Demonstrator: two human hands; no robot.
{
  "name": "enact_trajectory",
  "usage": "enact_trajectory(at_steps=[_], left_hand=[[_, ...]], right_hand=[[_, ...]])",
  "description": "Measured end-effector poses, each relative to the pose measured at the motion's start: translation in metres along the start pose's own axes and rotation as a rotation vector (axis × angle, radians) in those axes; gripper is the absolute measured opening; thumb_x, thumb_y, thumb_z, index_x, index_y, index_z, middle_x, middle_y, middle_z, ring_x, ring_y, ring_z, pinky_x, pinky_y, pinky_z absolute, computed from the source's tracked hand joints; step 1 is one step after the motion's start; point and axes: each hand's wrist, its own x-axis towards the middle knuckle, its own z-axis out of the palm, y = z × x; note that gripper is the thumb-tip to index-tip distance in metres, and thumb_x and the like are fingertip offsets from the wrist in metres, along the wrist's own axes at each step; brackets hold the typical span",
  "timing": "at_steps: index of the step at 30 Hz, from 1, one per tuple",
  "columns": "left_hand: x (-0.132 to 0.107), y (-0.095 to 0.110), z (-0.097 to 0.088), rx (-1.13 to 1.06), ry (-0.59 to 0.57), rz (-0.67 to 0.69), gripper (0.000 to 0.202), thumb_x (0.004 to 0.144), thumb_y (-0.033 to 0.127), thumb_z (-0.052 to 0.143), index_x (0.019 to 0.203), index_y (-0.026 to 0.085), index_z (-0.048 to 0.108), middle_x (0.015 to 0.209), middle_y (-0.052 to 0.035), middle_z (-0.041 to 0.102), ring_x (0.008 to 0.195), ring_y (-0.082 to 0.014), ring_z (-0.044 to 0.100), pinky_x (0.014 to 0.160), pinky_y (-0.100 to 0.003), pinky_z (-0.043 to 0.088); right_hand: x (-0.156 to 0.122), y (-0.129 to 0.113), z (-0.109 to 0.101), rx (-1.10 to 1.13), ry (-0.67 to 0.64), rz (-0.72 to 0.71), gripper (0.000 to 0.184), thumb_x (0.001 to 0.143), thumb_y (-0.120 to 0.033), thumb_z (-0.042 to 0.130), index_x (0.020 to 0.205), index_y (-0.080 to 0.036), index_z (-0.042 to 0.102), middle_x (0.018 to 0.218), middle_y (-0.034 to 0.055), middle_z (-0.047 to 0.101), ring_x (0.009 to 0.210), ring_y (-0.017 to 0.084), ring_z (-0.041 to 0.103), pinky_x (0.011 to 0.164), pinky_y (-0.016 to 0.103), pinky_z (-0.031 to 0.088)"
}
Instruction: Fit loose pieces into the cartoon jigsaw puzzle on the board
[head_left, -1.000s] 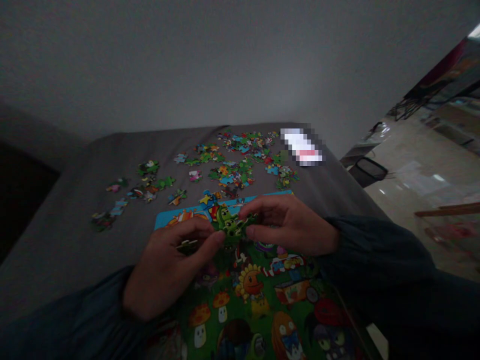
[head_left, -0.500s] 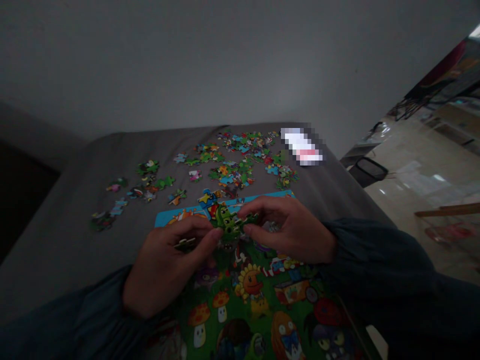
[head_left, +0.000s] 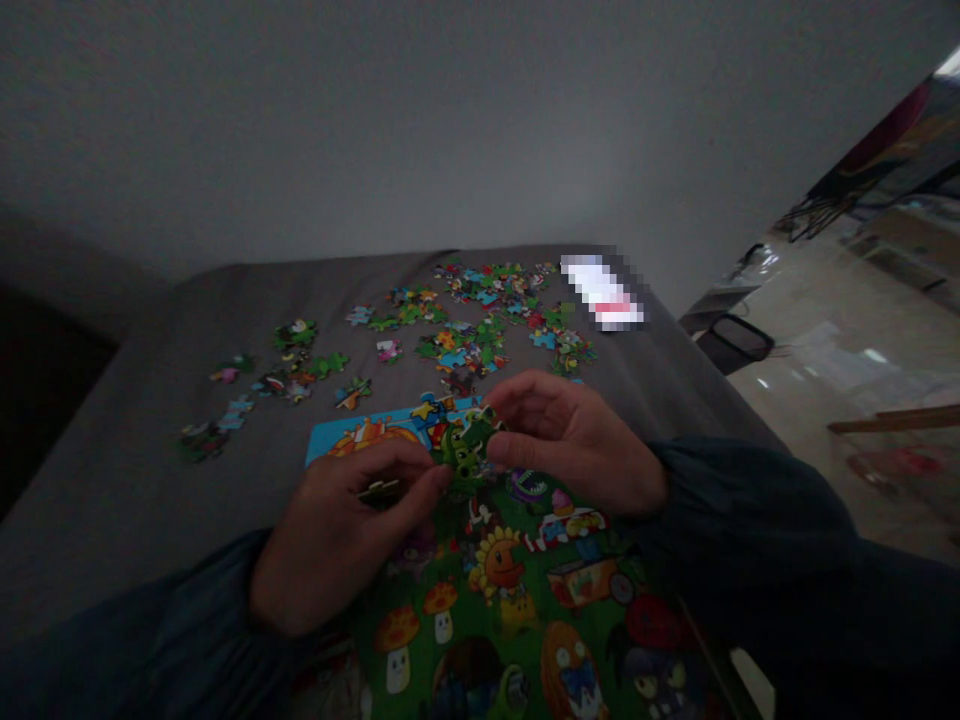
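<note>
Between my two hands is a small cluster of green jigsaw puzzle pieces (head_left: 466, 460), with a cartoon face printed on it. My left hand (head_left: 337, 535) pinches its left side between thumb and fingers. Another puzzle piece (head_left: 379, 489) shows its pale edge inside the curl of the left fingers. My right hand (head_left: 589, 445) has thumb and fingers closed at the cluster's upper right, on a green puzzle piece (head_left: 480, 428). Below both hands lies a colourful picture sheet (head_left: 465, 570) with a sunflower, mushrooms and a blue top edge, partly covered by the hands.
Loose puzzle pieces (head_left: 457, 345) are scattered across the grey cloth (head_left: 172, 340) beyond the sheet, with smaller groups at the left. A blurred-out bright phone-like object (head_left: 604, 292) lies at the back right. A pale wall (head_left: 375, 130) rises behind.
My right hand has tilted and shifted slightly, and its green piece now sits against the top of the cluster. The left hand has moved slightly, keeping its pinch.
</note>
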Motion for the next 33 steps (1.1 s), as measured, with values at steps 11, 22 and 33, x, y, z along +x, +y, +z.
enact_trajectory(at_steps=[11,22,33], left_hand=[[-0.0005,0.0013,0.0001,-0.005,0.014,0.002,0.024,0.087,0.039,0.065,0.07,0.024,0.068,0.054,0.0058,0.065,0.047,-0.0107,0.06,0.047,-0.017,0.048],[-0.0024,0.0,-0.0011,0.008,0.034,0.037,0.018,0.089,0.035,0.067,0.075,0.025,0.071,0.056,0.0086,0.066,0.048,-0.0078,0.061,0.049,-0.013,0.047],[0.0013,0.0031,-0.0022,0.032,0.026,0.045,0.022,0.089,0.033,0.064,0.07,0.023,0.069,0.056,0.0086,0.065,0.047,-0.0069,0.06,0.046,-0.012,0.045]], right_hand=[[0.0002,-0.001,0.0056,-0.064,-0.02,0.072,0.031,0.08,-0.045,0.078,0.081,-0.018,0.061,0.07,-0.0027,0.063,0.064,0.01,0.059,0.063,0.026,0.05],[-0.0011,0.0012,0.0071,-0.1,0.018,0.043,0.031,0.081,-0.044,0.076,0.081,-0.017,0.06,0.07,-0.0041,0.056,0.059,0.008,0.049,0.054,0.024,0.04],[-0.0016,-0.0006,0.0044,-0.06,0.073,-0.018,0.029,0.079,-0.036,0.078,0.084,-0.019,0.054,0.077,-0.0006,0.065,0.065,0.011,0.061,0.058,0.024,0.048]])
